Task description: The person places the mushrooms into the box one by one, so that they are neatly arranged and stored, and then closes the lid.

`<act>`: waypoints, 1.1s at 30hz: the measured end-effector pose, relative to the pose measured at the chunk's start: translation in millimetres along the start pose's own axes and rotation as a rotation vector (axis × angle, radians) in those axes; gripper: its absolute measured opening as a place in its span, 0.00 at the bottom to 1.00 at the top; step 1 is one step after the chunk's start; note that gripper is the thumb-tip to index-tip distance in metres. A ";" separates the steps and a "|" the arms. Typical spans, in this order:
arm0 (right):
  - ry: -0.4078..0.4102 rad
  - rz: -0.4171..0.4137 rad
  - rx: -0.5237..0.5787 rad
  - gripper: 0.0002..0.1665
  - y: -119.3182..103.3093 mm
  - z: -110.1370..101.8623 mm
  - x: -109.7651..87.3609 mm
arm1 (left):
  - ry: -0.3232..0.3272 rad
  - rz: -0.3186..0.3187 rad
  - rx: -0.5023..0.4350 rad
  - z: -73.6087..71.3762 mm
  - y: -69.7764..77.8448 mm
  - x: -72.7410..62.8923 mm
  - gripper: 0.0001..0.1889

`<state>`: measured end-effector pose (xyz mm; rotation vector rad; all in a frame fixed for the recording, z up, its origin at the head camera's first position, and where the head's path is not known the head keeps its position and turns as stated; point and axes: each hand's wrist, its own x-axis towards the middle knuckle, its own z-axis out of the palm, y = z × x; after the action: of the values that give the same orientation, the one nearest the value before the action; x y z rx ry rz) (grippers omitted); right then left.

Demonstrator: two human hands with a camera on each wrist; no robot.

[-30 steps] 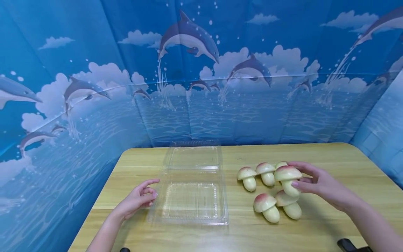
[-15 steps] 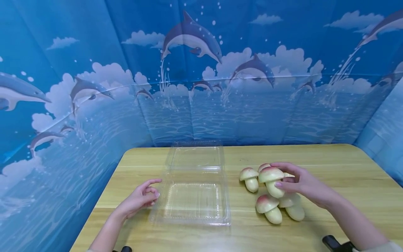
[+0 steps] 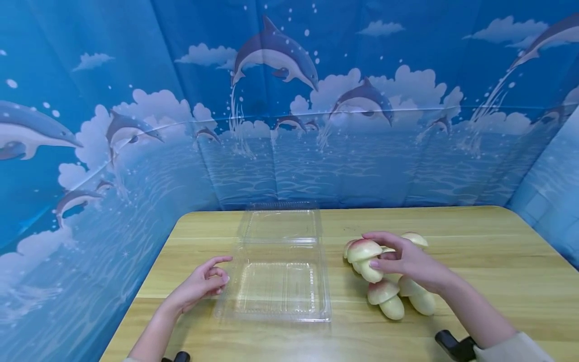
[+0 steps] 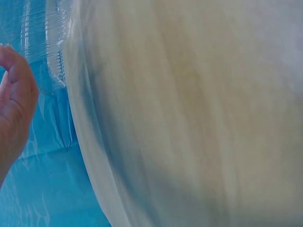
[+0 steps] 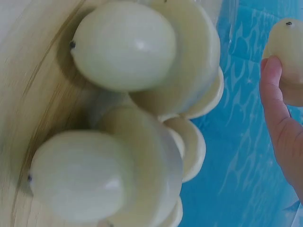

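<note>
Before dolphin-printed cloth [image 3: 294, 166], over a wooden table [image 3: 488, 261], pinching a pink-capped mushroom [image 3: 365, 251] with the right hand [image 3: 409, 260], right of the clear container [image 3: 276, 318], near other mushrooms [image 3: 391, 306]; holding the left hand [image 3: 199, 284] loosely bent just left of that container

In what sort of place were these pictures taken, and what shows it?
Probably an indoor filming corner, though the room beyond is hidden: a dolphin-print backdrop hangs behind a wood-grain table, which bears an open clear plastic clamshell container and imitation-looking mushrooms.
</note>
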<state>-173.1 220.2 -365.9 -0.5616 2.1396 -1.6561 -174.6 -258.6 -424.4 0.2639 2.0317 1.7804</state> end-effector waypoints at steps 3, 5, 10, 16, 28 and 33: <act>-0.009 0.002 0.019 0.36 -0.4 5.3 4.3 | 0.000 0.004 0.010 0.3 0.8 -0.8 0.33; -0.015 -0.002 0.029 0.36 -0.2 8.8 7.6 | 0.002 0.004 0.015 0.1 0.9 -0.5 0.33; -0.033 -0.005 0.056 0.37 0.7 17.9 15.2 | 0.014 -0.007 0.024 0.4 2.3 -0.4 0.33; -0.061 0.011 0.042 0.37 2.1 28.5 22.4 | 0.027 -0.018 0.042 0.9 4.0 0.3 0.33; -0.088 -0.004 0.037 0.37 6.3 51.7 39.6 | 0.026 -0.017 0.037 0.3 2.5 1.7 0.33; -0.107 -0.026 0.050 0.36 9.6 63.1 47.1 | 0.023 -0.014 0.034 -0.1 1.8 2.5 0.34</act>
<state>-181.1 145.8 -392.5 -0.6507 2.0174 -1.6495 -177.2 -257.3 -423.1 0.2395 2.0766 1.7491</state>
